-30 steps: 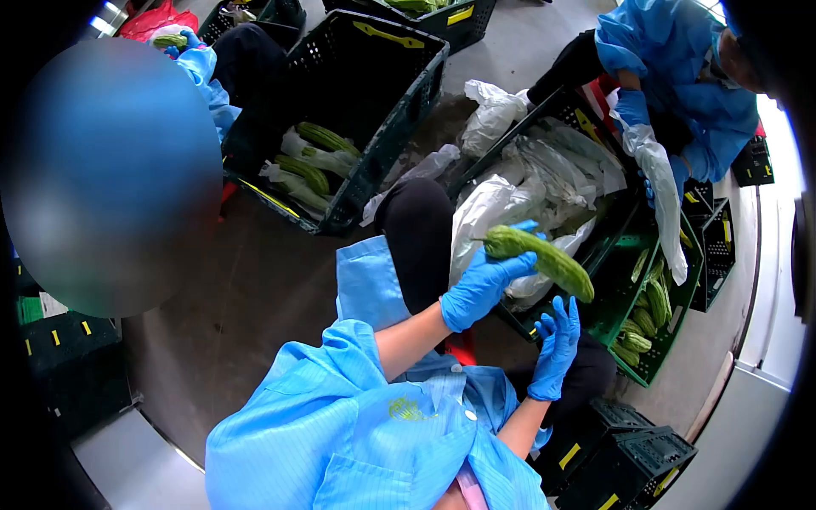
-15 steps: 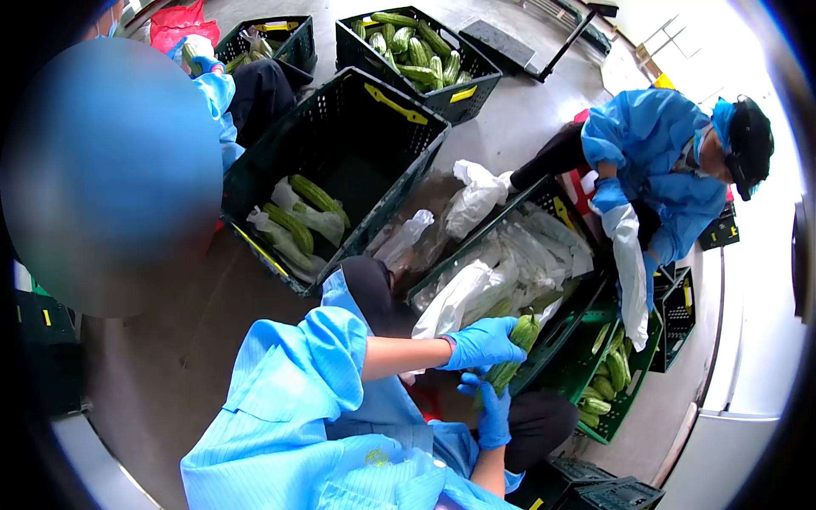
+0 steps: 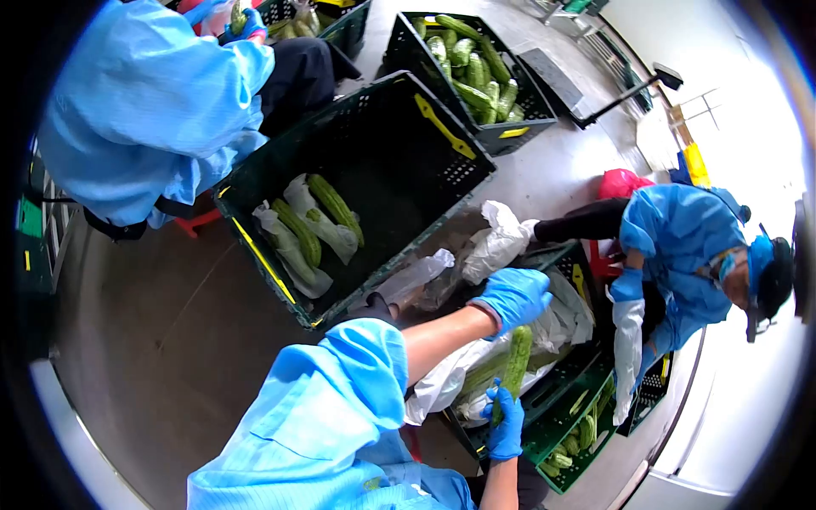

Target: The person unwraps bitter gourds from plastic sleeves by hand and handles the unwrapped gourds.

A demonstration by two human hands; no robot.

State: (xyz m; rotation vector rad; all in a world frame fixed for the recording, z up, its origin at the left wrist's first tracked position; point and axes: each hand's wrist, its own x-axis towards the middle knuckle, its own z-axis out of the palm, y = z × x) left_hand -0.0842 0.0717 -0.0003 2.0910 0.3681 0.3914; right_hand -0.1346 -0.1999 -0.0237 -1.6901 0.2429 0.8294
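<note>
My right hand (image 3: 507,423), in a blue glove, is wrapped round the lower end of a long, ridged green gourd (image 3: 517,361). The gourd stands nearly upright over a dark crate (image 3: 544,393). Above its top end and apart from it is my left hand (image 3: 513,299), also gloved. The left fingers are curled in, and what they hold, if anything, is hidden. Under my hands, white plastic wrapping (image 3: 568,319) and more green gourds fill part of that crate.
A large dark crate (image 3: 374,144) holds gourds (image 3: 334,206) partly in plastic bags. Behind it stands another crate full of gourds (image 3: 476,72). A green crate (image 3: 557,450) sits at right. One co-worker (image 3: 161,102) is at left; another (image 3: 680,255), at right, holds a white bag (image 3: 628,348).
My left hand has let go of the gourd and moved up from it. The right hand still grips the gourd, now more upright. The view has shifted with my head.
</note>
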